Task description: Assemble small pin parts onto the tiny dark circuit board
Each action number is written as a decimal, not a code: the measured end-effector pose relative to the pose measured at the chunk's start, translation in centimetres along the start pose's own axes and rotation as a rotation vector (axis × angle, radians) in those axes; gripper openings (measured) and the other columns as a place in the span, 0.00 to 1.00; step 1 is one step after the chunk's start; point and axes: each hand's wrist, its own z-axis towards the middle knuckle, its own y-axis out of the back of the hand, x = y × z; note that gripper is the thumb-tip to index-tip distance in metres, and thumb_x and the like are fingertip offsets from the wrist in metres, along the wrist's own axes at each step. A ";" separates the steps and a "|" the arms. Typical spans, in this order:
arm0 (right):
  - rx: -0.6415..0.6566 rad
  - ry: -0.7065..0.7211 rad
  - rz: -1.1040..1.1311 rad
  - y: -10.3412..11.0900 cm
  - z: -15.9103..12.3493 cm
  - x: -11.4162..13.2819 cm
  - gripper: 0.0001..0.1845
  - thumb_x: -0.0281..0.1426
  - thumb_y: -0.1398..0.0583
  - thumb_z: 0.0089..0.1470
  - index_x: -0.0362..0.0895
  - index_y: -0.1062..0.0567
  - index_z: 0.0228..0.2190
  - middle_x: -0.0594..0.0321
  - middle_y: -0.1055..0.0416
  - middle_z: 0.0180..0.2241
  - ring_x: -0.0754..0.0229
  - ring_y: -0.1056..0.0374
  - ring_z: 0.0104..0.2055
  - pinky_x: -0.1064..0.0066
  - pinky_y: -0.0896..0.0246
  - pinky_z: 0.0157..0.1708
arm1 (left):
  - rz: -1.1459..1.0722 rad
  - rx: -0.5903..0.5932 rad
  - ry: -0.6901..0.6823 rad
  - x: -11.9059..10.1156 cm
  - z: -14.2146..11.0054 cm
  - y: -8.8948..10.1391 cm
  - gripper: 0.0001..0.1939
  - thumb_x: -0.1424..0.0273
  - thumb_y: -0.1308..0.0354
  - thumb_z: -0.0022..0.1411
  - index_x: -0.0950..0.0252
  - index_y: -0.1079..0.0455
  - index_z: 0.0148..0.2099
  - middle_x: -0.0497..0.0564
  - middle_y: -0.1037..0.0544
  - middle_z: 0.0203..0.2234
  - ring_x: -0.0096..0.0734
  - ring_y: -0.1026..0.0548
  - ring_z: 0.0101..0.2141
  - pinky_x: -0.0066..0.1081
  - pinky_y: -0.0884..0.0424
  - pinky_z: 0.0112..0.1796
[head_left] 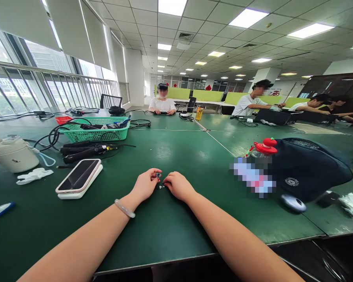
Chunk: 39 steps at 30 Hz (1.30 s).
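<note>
Between the thumb and fingers of my left hand (147, 184) is a small dark blue circuit board (158, 176), held up just above the green table (153, 235). My right hand (179, 185) is close beside it, its fingertips pinched together low over the table. Whatever those fingertips hold, if anything, is too small to make out. Some tiny white and silvery pieces (161, 187) lie on the tabletop just below and between my hands. A pale bangle (124, 208) sits round my left wrist.
Left of my arms lie a phone on a white box (79, 178), a white glove (34, 176), a beige jug (13, 153) and a green basket (95, 135) with cables. To the right are a dark bag (308, 166), a red-capped bottle (264, 147) and a mouse (293, 203). Several people sit farther off.
</note>
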 end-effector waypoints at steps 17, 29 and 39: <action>-0.161 -0.079 0.218 0.9 0.1 0.3 0.06 0.26 0.43 0.53 0.45 0.26 0.32 0.63 0.27 0.31 0.63 0.34 0.34 0.72 0.41 0.37 | 0.081 0.014 -0.063 0.2 0.1 0.0 0.17 0.72 0.46 0.52 0.62 0.30 0.45 0.50 0.22 0.35 0.31 0.25 0.34 0.31 0.28 0.40; -0.199 -0.334 0.838 0.0 0.8 -0.2 0.08 0.29 0.44 0.49 0.44 0.25 0.29 0.65 0.26 0.26 0.65 0.31 0.27 0.73 0.35 0.32 | 0.129 0.060 -0.073 -0.6 -0.4 0.0 0.17 0.71 0.44 0.51 0.60 0.30 0.45 0.45 0.25 0.26 0.28 0.26 0.28 0.27 0.30 0.34; -0.144 -0.382 1.038 0.8 0.8 0.0 0.09 0.33 0.39 0.41 0.40 0.25 0.26 0.67 0.30 0.20 0.68 0.38 0.21 0.76 0.43 0.22 | 0.145 0.058 -0.105 -1.4 -0.7 0.2 0.16 0.68 0.43 0.53 0.58 0.30 0.46 0.45 0.22 0.29 0.30 0.25 0.31 0.28 0.31 0.36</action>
